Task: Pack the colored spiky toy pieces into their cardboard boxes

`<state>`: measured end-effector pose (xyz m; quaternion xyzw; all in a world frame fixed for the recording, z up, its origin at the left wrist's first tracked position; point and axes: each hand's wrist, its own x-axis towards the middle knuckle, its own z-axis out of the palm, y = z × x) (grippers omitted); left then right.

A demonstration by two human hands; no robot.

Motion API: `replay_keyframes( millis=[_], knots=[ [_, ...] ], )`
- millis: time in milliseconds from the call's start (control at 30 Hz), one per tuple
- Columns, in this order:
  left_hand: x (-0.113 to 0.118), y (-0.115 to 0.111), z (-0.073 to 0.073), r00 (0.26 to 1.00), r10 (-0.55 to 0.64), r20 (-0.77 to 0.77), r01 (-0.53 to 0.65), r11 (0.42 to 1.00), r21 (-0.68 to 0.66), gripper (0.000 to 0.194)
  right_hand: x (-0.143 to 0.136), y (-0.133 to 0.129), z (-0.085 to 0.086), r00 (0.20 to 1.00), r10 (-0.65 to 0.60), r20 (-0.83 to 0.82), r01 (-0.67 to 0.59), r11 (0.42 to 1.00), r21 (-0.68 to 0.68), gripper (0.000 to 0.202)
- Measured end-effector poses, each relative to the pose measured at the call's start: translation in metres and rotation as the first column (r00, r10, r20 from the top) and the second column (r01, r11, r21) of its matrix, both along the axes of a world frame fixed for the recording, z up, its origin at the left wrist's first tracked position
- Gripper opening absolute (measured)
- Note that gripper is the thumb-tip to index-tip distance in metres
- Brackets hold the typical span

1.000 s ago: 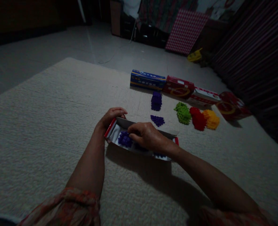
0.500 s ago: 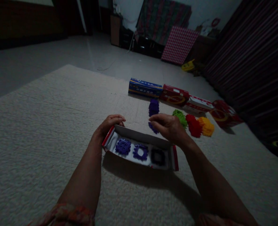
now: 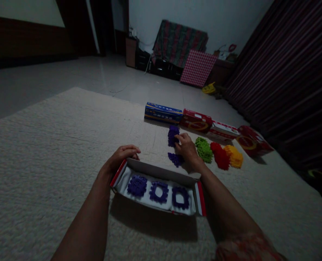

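Fingers of the right hand [image 3: 187,148], the nearer one, appear to contact the purple tile stack [image 3: 172,137] at their 9 o'clock, its long axis 12-to-6, grasp undeterminable; left hand [image 3: 125,154] at open box [image 3: 161,169]'s 10 o'clock corner, hold unconfirmed.

can't tell from where I'm standing if the right fingers [image 3: 180,137] actually grip the purple stack [image 3: 172,135], smaller purple pile [image 3: 174,158] partly covered, left hand [image 3: 124,153] with its palm out of sight, lettering on the blue box [image 3: 163,113] way too tiny, left forearm [image 3: 87,217] cut off at the bottom
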<state>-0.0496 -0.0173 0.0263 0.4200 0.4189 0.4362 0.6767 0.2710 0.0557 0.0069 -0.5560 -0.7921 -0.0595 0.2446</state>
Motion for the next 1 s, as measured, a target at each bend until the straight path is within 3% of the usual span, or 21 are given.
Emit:
replay_keyframes(
  millis=[267,433,633,800,900,1000],
  knots=[
    [0.0,-0.001,0.002,1.0,0.003,0.006,-0.003,1.0,-0.008,0.021,0.003,-0.004,0.001,1.0,0.021,-0.012,-0.021,0.999,0.048,0.024],
    [-0.001,0.001,-0.001,1.0,-0.01,-0.007,0.01,1.0,0.014,0.023,0.003,-0.003,0.007,0.999,-0.04,-0.01,0.04,0.999,0.004,0.015],
    [-0.002,0.0,-0.003,1.0,-0.01,0.0,0.01,0.999,0.036,0.023,0.012,-0.008,0.031,0.991,-0.09,-0.1,0.094,0.995,0.029,0.009],
    [-0.003,0.0,-0.002,1.0,-0.008,-0.002,0.008,0.999,0.037,0.023,0.001,-0.063,0.085,0.97,-0.006,-0.243,0.022,0.998,0.066,0.01],
    [-0.004,0.003,-0.005,1.0,-0.022,-0.016,0.023,0.998,0.053,0.021,-0.022,-0.113,0.113,0.961,0.144,-0.236,-0.162,0.985,-0.062,0.011],
    [-0.005,0.004,-0.006,0.999,-0.03,-0.03,0.032,0.997,0.071,0.019,-0.048,-0.153,0.12,0.947,0.265,-0.182,-0.303,0.923,-0.237,0.01]
  ],
)
